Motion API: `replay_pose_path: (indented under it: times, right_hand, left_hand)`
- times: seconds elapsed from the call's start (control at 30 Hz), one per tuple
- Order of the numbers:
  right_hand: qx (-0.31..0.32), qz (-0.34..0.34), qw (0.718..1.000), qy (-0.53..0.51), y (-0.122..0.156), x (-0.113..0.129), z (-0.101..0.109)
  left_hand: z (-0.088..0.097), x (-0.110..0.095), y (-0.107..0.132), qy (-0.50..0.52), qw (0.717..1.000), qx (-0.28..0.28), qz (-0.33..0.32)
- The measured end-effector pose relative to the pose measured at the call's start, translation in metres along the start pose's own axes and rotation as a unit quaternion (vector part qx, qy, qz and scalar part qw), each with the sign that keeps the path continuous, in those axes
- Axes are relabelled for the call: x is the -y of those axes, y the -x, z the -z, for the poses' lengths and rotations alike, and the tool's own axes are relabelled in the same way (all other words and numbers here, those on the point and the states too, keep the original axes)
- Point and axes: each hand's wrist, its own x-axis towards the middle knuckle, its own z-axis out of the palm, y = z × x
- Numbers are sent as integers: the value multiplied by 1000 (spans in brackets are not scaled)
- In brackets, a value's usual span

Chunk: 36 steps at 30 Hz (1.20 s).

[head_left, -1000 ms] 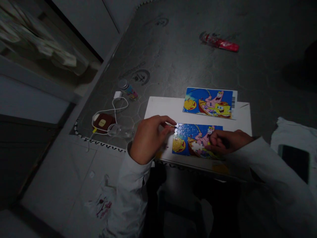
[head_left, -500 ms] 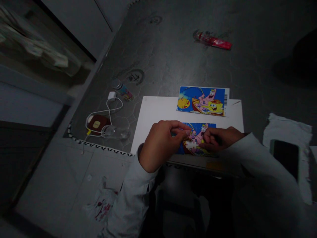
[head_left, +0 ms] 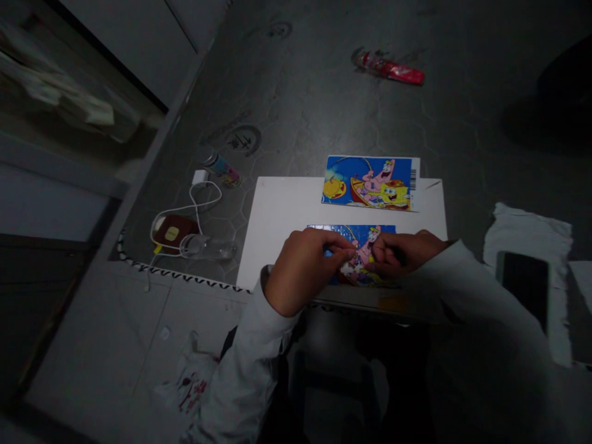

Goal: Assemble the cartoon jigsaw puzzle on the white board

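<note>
1. A dark grey floor [head_left: 324, 105] with a faint hexagon pattern fills most of the dim view; a band of pale tiles [head_left: 139, 333] runs along its near-left edge, with a black-and-white zigzag border between the two.
2. A flat white rectangular board [head_left: 277, 209] lies on the floor in front of the person, and it carries both pictures.
3. A partly built blue cartoon jigsaw puzzle [head_left: 365, 237] sits at the board's near edge, a white unfilled gap showing in its lower middle.
4. The left hand [head_left: 303, 271] rests over the puzzle's left part, fingers curled and thumb meeting fingertips at the gap; whether a piece is pinched there cannot be told.
5. The right hand [head_left: 400, 253] lies on the puzzle's right part, fingers bent in close, its tips almost touching the left hand's; what it holds, if anything, is hidden.
6. A printed blue cartoon reference card [head_left: 370, 183] with a barcode strip lies across the board's far edge, apart from the puzzle.
7. Left of the board are a dark red round device [head_left: 171, 231] with a white cable [head_left: 203, 200], a clear plastic bottle [head_left: 203, 246] on its side, and a small colourful can [head_left: 219, 166].
8. A red wrapper [head_left: 393, 66] lies far off on the floor.
9. To the right, a black phone [head_left: 525, 280] rests on white cloth [head_left: 522, 228].
</note>
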Motion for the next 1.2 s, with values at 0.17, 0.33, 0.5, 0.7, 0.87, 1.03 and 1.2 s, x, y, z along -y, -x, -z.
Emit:
replay_pose_path:
  times: [0.17,0.33,0.5,0.7,0.87,1.03,1.2]
  right_hand:
    - [-8,9,1000,13,0,-1,-2]
    - [-4,19,1000,15,-1,-4,-4]
    - [-1,5,1000,12,0,-3,-3]
    - [0,3,1000,8,-2,-4,-4]
    - [2,-1,1000,20,-2,-4,-4]
    - [8,15,1000,13,0,-1,0]
    - [4,10,1000,14,0,1,1]
  left_hand:
    - [-4,-6,-1,-29,999,33,31]
    - [-6,-8,0,-60,997,35,47]
    - [-7,-4,1,-70,997,20,30]
    - [-4,4,1,-41,998,1,-53]
    - [-2,3,3,-27,998,38,-39]
    - [0,-4,4,-28,997,65,30]
    - [-1,-4,4,-46,997,60,33]
